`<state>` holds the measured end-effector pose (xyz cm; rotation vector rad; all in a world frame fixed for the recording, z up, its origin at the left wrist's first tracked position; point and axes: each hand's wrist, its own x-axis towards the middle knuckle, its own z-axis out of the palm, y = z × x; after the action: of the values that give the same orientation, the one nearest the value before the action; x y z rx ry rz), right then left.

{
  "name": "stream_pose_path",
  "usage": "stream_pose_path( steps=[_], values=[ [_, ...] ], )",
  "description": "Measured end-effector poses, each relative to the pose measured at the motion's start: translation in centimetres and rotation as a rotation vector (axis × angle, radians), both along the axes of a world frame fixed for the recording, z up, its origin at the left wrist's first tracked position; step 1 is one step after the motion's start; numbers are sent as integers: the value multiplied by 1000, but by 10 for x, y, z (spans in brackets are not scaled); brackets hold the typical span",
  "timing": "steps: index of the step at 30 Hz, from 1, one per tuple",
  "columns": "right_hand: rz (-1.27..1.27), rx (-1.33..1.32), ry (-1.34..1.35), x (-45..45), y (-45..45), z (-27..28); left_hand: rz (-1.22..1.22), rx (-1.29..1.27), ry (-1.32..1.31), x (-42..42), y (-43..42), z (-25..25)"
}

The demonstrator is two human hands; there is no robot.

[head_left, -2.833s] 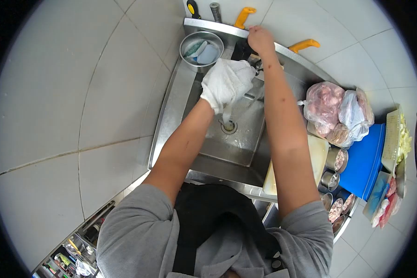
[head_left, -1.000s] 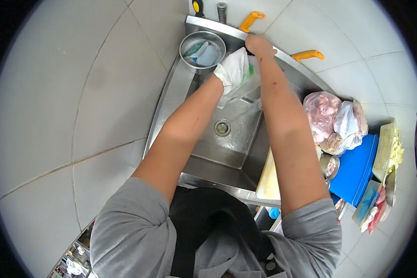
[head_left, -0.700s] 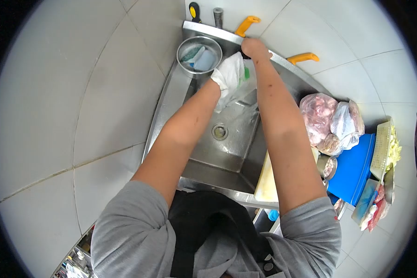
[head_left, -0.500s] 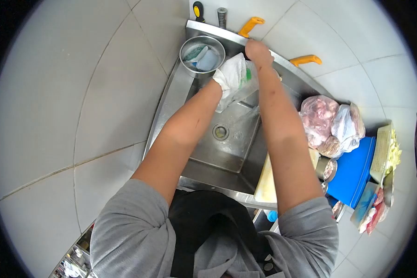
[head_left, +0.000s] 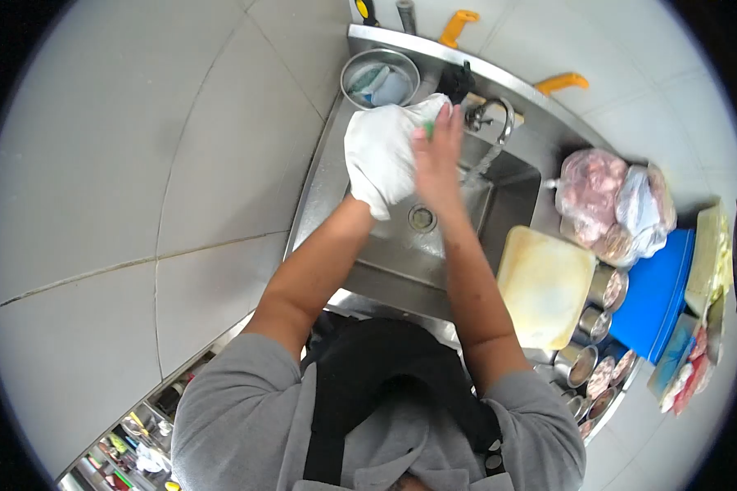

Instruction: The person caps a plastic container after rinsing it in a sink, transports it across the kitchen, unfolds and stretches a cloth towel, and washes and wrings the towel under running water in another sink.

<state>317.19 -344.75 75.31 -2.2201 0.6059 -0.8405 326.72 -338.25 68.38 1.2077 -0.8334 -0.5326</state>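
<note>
A white cloth or bag (head_left: 382, 155) with a small green patch covers my left hand, leaving only the wrist of my left hand (head_left: 355, 214) in sight. Its fingers are hidden underneath. Beside the white material is my right hand (head_left: 439, 159), its fingers stretched out and slightly blurred; whether it touches the material is unclear. Both are above the steel sink (head_left: 401, 270). To the right of my right hand, water runs from a curved faucet (head_left: 508, 123) into the basin.
A metal bowl (head_left: 381, 56) with sponges stands at the sink's back left corner. Orange handles (head_left: 458, 28) stick up along the back rim. At right are a cutting board (head_left: 546, 286), bagged meat (head_left: 591, 192), a blue container (head_left: 651, 290) and several metal pots (head_left: 577, 364).
My right hand has left the faucet area and come back toward me, fingers now extended. The white material has shifted toward me and spread over my left hand. The faucet and its running water are now visible.
</note>
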Motion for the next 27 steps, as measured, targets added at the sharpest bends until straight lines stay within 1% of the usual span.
stream_pose_path(
  steps=[1, 2, 4, 5, 6, 9, 10, 11, 13, 14, 16, 17, 18, 20, 21, 22, 23, 24, 25, 26, 27],
  values=[
    [18, 208, -23, 0, 15, -17, 34, -17, 39, -14, 7, -11],
    [36, 408, -55, 2, 25, -26, 0, -24, 190, -22, 15, -26],
    [148, 621, 124, -10, 55, -40, -34, -49, 504, -37, 30, -55],
    [167, 558, 197, -14, 62, -50, -69, -23, 505, -46, 31, -47],
    [153, 541, 203, -15, 57, -60, -52, -14, 620, -57, 29, -38],
    [72, 654, 125, -18, 26, -77, 42, 15, 973, -96, 19, -6],
    [82, 676, 111, -20, 29, -76, 70, 4, 1031, -96, 23, -15],
    [127, 676, 109, -23, 42, -73, 103, -42, 1062, -88, 33, -39],
    [214, 678, 142, -30, 79, -72, 51, -308, 1073, -55, 62, -127],
    [157, 642, 71, -31, 90, -83, 224, 120, 1011, -76, 49, -40],
    [42, 676, -13, -35, 69, -107, -40, -70, 1166, -67, 49, -102],
    [0, 691, -44, -35, 54, -119, -42, -55, 1170, -74, 51, -86],
    [-38, 896, -15, -38, 30, -137, -183, 224, 644, -83, 56, -48],
    [-65, 1356, 56, -58, 2, -180, -324, 491, 94, -94, 71, -4],
    [-52, 1601, 104, -73, -6, -203, -271, 423, 196, -96, 79, 9],
    [-76, 1514, 274, -90, -10, -219, -215, 354, 303, -98, 88, 19],
    [-95, 1421, 450, -105, -11, -221, -150, 285, 413, -100, 97, 28],
    [-88, 1423, 455, -117, -10, -223, -100, 202, 612, -97, 102, 37],
    [-111, 1614, 283, -130, 1, -210, -37, 105, 803, -95, 108, 46],
    [-136, 1801, 99, -134, 9, -202, 4, -7, 1082, -89, 114, 53],
    [-127, 1810, 97, -129, 14, -212, 12, -1, 1075, -80, 122, 34]
  ],
)
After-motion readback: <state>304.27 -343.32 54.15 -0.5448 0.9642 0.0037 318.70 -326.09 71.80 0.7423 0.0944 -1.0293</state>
